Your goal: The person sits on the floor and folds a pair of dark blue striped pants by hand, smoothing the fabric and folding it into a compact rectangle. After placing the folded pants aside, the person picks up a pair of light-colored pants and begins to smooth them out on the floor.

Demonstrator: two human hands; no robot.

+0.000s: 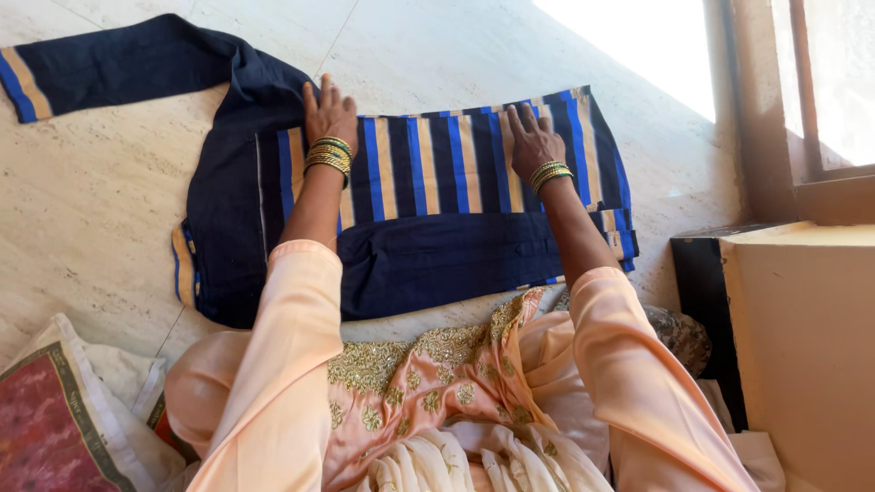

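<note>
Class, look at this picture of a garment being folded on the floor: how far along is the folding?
Done: the navy sleeve on the near side lies folded across the striped garment. In hand: the left hand and right hand press flat on the stripes, fingers spread. Left: the other sleeve lies stretched out on the marble floor, and the body is not yet folded smaller.

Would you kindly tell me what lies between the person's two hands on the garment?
In the head view, only striped cloth of the garment lies between the left hand and the right hand; nothing else rests there.
</note>
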